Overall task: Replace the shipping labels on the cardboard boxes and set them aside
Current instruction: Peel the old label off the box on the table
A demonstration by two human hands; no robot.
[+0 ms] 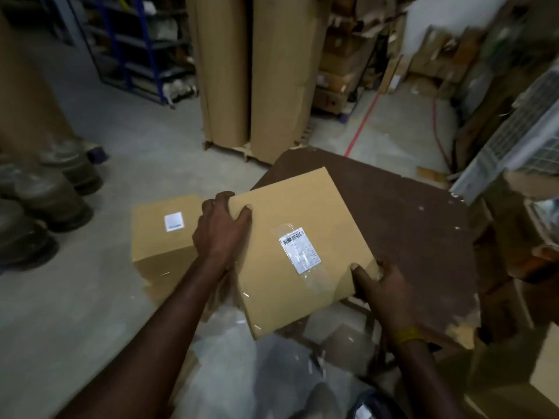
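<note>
A square cardboard box (pixel 302 213) hangs partly over the left edge of a dark brown table (pixel 408 225). A white barcode label (pixel 300 250) under clear tape lies on its top face. My left hand (pixel 220 228) grips the box's left corner, thumb on top. My right hand (pixel 379 282) grips its right near corner, thumb on the top face. A second cardboard box (pixel 160 240) with a small white label (pixel 174 221) sits on the floor to the left, below the first.
Tall cardboard rolls (pixel 251 74) stand behind the table. Blue shelving (pixel 133 46) is at the back left. Stacked dull drums (pixel 45 192) sit at far left. Boxes and clutter (pixel 514 267) crowd the right. Clear plastic (pixel 242 352) lies at my feet on grey concrete floor.
</note>
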